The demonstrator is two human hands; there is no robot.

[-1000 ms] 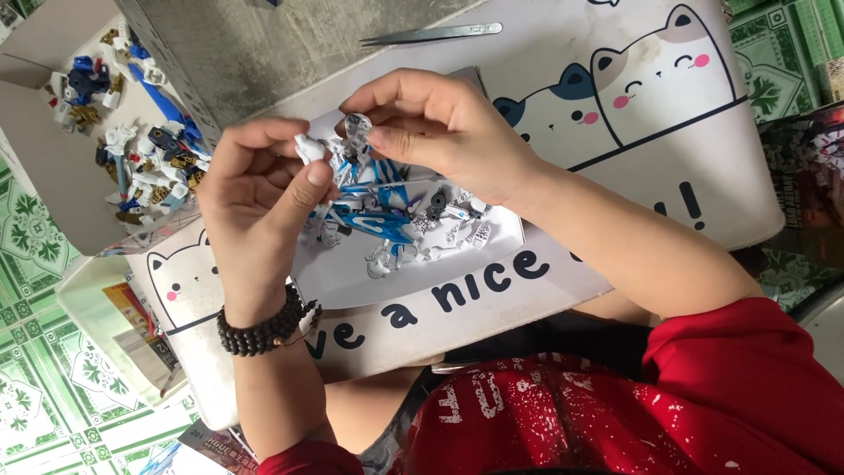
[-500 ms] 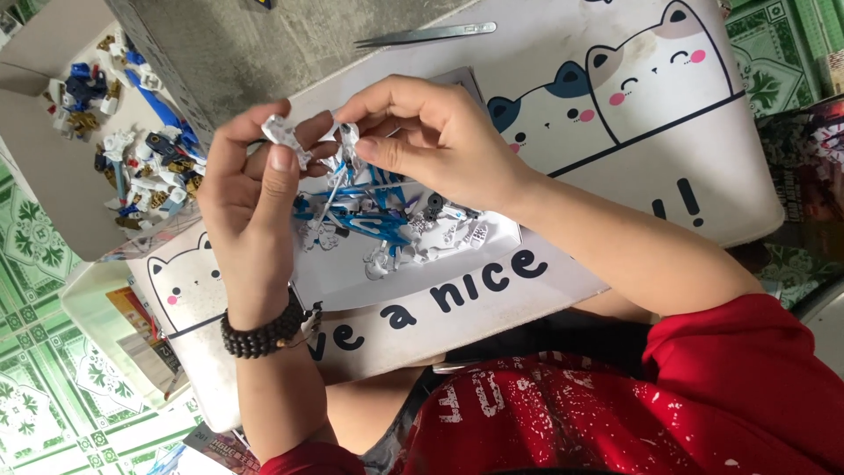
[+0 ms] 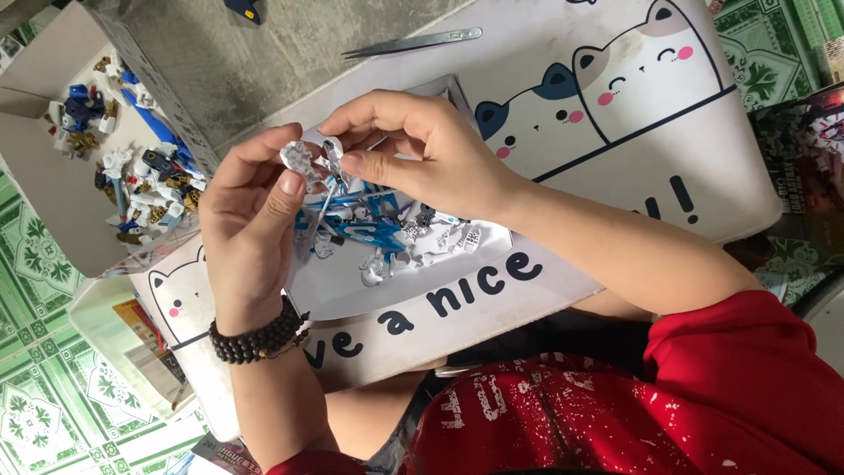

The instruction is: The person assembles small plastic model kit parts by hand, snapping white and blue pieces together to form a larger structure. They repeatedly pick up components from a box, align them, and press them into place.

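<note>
Pinching small white model parts [image 3: 303, 160], both hands [image 3: 352, 180] above cat-print lap table [image 3: 598, 132], green tiled floor [image 3: 35, 387].

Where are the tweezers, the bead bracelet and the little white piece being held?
Tweezers [image 3: 413, 42]: head view, mid-shaft.
Bead bracelet [image 3: 255, 336]: head view, beads on the wrist.
White piece [image 3: 299, 160]: head view, its flat face.

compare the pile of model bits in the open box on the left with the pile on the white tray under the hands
The box pile lies spread out and mixes white, blue and gold pieces; the tray pile is bunched together, mostly white and blue, with thin blue strips. The box pile sits untouched in a grey cardboard box; the tray pile lies on a white tray, below the left hand and right hand. Both look like small plastic model parts.
</note>
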